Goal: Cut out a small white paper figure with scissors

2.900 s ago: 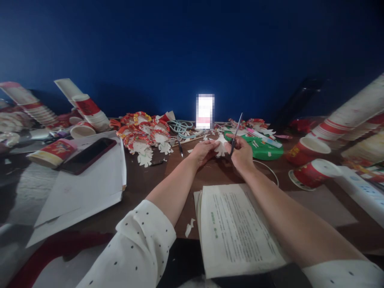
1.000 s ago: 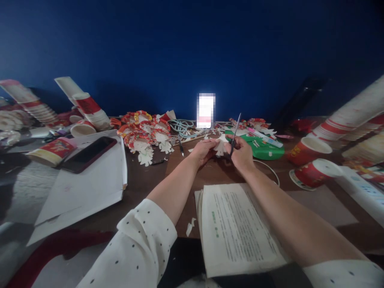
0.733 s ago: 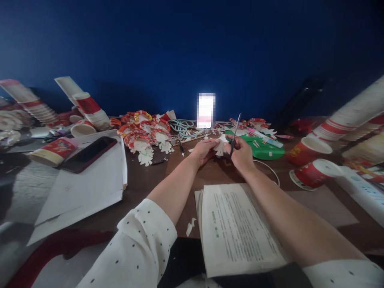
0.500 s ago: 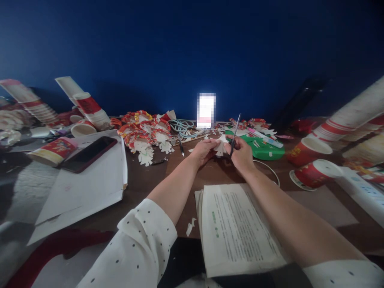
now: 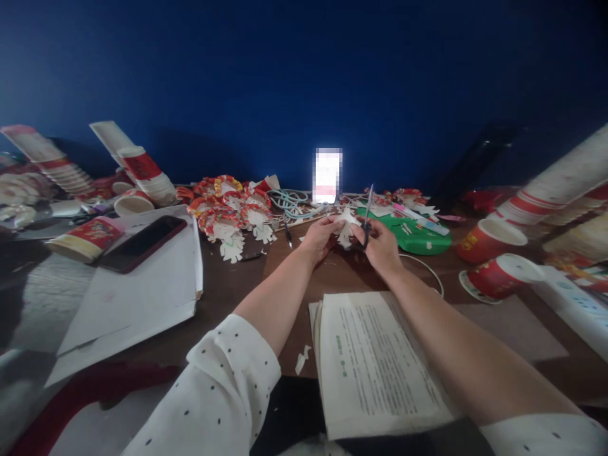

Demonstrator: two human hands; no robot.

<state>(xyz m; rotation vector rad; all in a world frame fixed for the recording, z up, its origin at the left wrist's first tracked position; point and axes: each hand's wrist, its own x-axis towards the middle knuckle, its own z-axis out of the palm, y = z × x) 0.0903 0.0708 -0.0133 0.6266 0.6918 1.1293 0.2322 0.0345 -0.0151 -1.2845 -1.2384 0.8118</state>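
My left hand (image 5: pixel 320 239) pinches a white paper cutout (image 5: pixel 346 229) by its left side. The cutout has pointed, notched edges. My right hand (image 5: pixel 381 246) is closed on a pair of scissors (image 5: pixel 367 218), with the blades pointing up beside the cutout's right edge. Whether the right fingertips also touch the paper I cannot tell. Beyond the right hand lies a green piece (image 5: pixel 422 239) with white scraps on it. Left of my left hand is a black pen (image 5: pixel 287 235), and farther left a heap of red and white paper crafts (image 5: pixel 228 209).
A lit phone (image 5: pixel 327 177) stands against the blue wall. Printed sheets (image 5: pixel 375 367) lie near me between my forearms. At the left, a dark phone (image 5: pixel 145 244) rests on white paper (image 5: pixel 142 310). Red paper cups (image 5: pixel 503 277) and cup stacks stand on both sides; a cable (image 5: pixel 430 269) curves at right.
The scissors have tilted more upright and shifted slightly left. The paper cutout has turned and shows more of its pointed outline; both hands remain nearly in place.
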